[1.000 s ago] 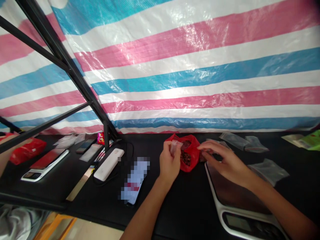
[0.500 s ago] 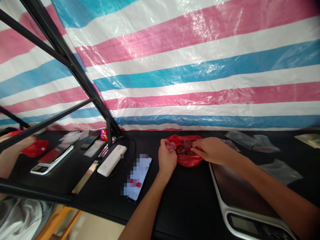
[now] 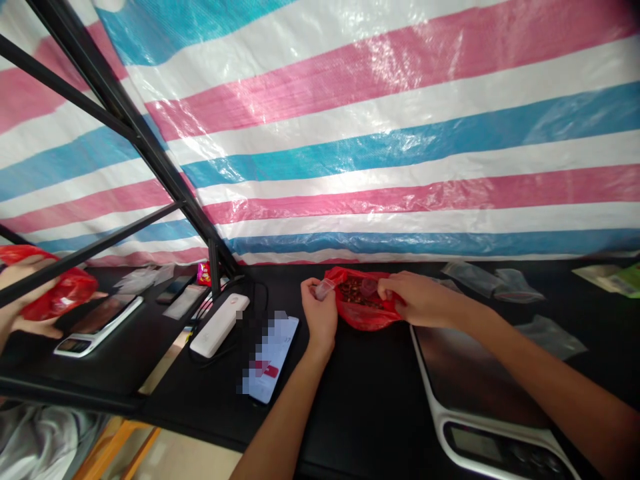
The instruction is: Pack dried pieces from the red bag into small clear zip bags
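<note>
- L hand (image 3: pixel 318 313): thumb and fingers pinch small clear plastic piece (image 3: pixel 325 288) at left edge of red bag
- R hand (image 3: pixel 420 300): reaches in from right, fingertips (image 3: pixel 385 287) over bag's mouth, near 2nd clear bit (image 3: pixel 369 287); can't tell if gripping, or if both clear bits are one piece
- Hands: apart, red bag btwn them
- Red plastic bag (image 3: pixel 365 313): lies on black bench (image 3: pixel 360 413), mouth open, holding dark reddish-brown dried pieces (image 3: pixel 355 291)
- Digital kitchen scale (image 3: pixel 480 400): just right of bag, under R forearm, pan bare of goods
- Clear zip bags (image 3: pixel 493 281): on bench behind scale, another (image 3: pixel 550 337) just beside scale
- Smartphone (image 3: pixel 270 360): screen pixelated, left of L wrist
- White power bank (image 3: pixel 220 325): w/ black cable, beside phone
- Green packet (image 3: pixel 620 280): far right of bench
- Mirror in black frame (image 3: pixel 115 133): at left, reflects hands w/ red bag
- Striped pink/blue/white tarp (image 3: pixel 350 133): behind bench
</note>
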`<state>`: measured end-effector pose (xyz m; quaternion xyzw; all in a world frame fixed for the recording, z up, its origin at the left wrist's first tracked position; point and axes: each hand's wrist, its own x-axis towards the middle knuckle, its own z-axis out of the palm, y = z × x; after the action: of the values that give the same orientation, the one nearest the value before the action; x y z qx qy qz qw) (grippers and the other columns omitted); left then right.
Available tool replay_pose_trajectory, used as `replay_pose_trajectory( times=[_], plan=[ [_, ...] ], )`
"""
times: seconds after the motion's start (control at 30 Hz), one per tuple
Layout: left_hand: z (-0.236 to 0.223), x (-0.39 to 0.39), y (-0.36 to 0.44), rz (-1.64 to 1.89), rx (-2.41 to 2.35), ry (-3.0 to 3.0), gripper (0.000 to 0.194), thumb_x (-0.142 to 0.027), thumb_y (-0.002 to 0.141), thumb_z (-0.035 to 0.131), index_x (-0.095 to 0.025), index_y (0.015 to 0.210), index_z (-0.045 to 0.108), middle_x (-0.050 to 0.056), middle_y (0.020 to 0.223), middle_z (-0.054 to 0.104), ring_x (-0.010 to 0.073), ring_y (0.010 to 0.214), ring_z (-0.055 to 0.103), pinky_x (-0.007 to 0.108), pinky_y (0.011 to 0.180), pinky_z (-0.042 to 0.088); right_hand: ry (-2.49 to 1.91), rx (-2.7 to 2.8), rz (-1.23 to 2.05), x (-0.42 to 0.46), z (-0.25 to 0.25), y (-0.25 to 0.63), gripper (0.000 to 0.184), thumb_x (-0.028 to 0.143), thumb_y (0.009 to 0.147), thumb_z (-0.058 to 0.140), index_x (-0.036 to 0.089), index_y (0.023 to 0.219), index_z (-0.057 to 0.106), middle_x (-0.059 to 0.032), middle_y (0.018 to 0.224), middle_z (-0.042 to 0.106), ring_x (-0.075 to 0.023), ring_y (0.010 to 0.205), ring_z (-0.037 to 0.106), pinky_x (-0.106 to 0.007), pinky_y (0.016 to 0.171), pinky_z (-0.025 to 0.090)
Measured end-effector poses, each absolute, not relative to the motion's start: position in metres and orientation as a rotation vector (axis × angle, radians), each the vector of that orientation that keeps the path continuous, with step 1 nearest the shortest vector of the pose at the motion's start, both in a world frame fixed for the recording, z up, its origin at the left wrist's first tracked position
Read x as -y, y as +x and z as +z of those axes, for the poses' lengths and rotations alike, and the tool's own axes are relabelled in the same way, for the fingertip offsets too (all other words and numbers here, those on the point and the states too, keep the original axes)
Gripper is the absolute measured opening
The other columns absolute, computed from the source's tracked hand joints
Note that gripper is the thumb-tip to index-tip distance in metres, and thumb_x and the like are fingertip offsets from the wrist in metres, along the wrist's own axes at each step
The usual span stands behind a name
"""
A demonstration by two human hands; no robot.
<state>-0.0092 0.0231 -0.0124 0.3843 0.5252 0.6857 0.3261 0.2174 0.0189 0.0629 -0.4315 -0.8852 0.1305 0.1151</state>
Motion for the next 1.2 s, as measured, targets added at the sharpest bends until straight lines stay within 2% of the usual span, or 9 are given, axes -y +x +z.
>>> replay_pose_trajectory(
  times=[0.07, 0.2, 0.4, 0.53, 0.7, 0.87, 1.0, 1.1, 1.2],
  plan=[
    [-0.016, -0.027, -0.012, 1.847, -1.384, 0.941, 0.029, -0.008, 0.073, 0.067, -0.02, 0.096, 0.054, -0.008, 0.072, 0.05, 0.0083, 0.06, 0.048, 0.02, 0.059, 0.036, -1.25, 2.531, 0.413, -0.021, 0.068, 0.222, 0.029, 0.001, 0.077, 0.05, 0.023, 0.09, 0.063, -0.0005, 0.082, 0.07, -0.0199, 0.078, 0.067, -0.029, 0.072, 0.045],
    [-0.01, -0.028, -0.016, 1.99, -1.343, 0.918, 0.03, -0.012, 0.076, 0.068, -0.021, 0.098, 0.051, -0.008, 0.075, 0.049, 0.0084, 0.064, 0.049, 0.02, 0.062, 0.038, -1.022, 2.217, 0.224, -0.021, 0.086, 0.231, 0.031, 0.008, 0.09, 0.048, 0.024, 0.11, 0.065, -0.0044, 0.101, 0.07, -0.0217, 0.091, 0.068, -0.032, 0.082, 0.049],
    [0.0, -0.026, -0.018, 2.064, -1.314, 0.987, 0.029, -0.016, 0.079, 0.068, -0.023, 0.1, 0.048, -0.008, 0.076, 0.048, 0.0089, 0.066, 0.05, 0.021, 0.066, 0.04, -0.858, 1.969, 0.113, -0.013, 0.107, 0.236, 0.027, 0.009, 0.093, 0.049, 0.025, 0.104, 0.068, -0.0053, 0.1, 0.067, -0.0218, 0.093, 0.065, -0.034, 0.086, 0.049],
    [-0.004, -0.022, -0.017, 1.777, -1.462, 1.156, 0.026, -0.018, 0.083, 0.067, -0.023, 0.101, 0.048, -0.006, 0.079, 0.051, 0.0115, 0.067, 0.054, 0.023, 0.067, 0.042, -0.938, 2.216, 0.575, -0.01, 0.108, 0.233, 0.025, 0.011, 0.09, 0.049, 0.022, 0.086, 0.071, -0.0022, 0.088, 0.07, -0.0173, 0.079, 0.065, -0.028, 0.074, 0.047],
    [0.013, -0.003, -0.01, 1.255, -1.86, 1.425, 0.019, -0.031, 0.094, 0.059, -0.027, 0.106, 0.044, 0.002, 0.089, 0.063, 0.0242, 0.081, 0.067, 0.034, 0.077, 0.046, -0.959, 2.298, 0.986, -0.006, 0.105, 0.223, 0.031, 0.018, 0.093, 0.043, 0.02, 0.085, 0.072, -0.0027, 0.088, 0.075, -0.0184, 0.08, 0.068, -0.028, 0.075, 0.048],
    [0.025, 0.011, -0.006, 0.82, -1.837, 1.617, 0.024, -0.044, 0.096, 0.055, -0.028, 0.104, 0.04, 0.007, 0.085, 0.067, 0.0327, 0.082, 0.07, 0.038, 0.078, 0.045, -1.336, 2.556, 0.391, -0.009, 0.089, 0.213, 0.026, 0.015, 0.091, 0.049, 0.025, 0.089, 0.074, -0.0018, 0.092, 0.08, -0.0227, 0.085, 0.074, -0.031, 0.076, 0.046],
    [0.013, 0.013, -0.004, 0.854, -1.651, 1.611, 0.041, -0.034, 0.088, 0.066, -0.027, 0.11, 0.034, 0.003, 0.084, 0.064, 0.0275, 0.074, 0.068, 0.034, 0.073, 0.045, -1.463, 2.69, 0.03, -0.013, 0.07, 0.21, 0.031, 0.014, 0.09, 0.053, 0.026, 0.109, 0.074, -0.0075, 0.11, 0.081, -0.0278, 0.085, 0.077, -0.033, 0.069, 0.046],
    [0.002, 0.008, -0.002, 0.994, -1.451, 1.492, 0.054, -0.017, 0.078, 0.071, -0.028, 0.11, 0.029, -0.004, 0.083, 0.059, 0.0185, 0.069, 0.063, 0.027, 0.067, 0.043, -1.42, 2.74, 0.084, -0.013, 0.063, 0.209, 0.033, 0.013, 0.092, 0.054, 0.029, 0.115, 0.071, -0.0058, 0.114, 0.08, -0.0266, 0.083, 0.078, -0.032, 0.066, 0.044],
    [0.0, 0.003, 0.0, 1.151, -1.38, 1.328, 0.056, -0.006, 0.072, 0.067, -0.027, 0.108, 0.03, -0.007, 0.081, 0.053, 0.0112, 0.063, 0.055, 0.021, 0.062, 0.039, -1.393, 2.72, 0.225, -0.012, 0.066, 0.207, 0.018, 0.021, 0.092, 0.061, 0.028, 0.107, 0.069, -0.0035, 0.107, 0.081, -0.0267, 0.084, 0.078, -0.031, 0.065, 0.043]
  ],
)
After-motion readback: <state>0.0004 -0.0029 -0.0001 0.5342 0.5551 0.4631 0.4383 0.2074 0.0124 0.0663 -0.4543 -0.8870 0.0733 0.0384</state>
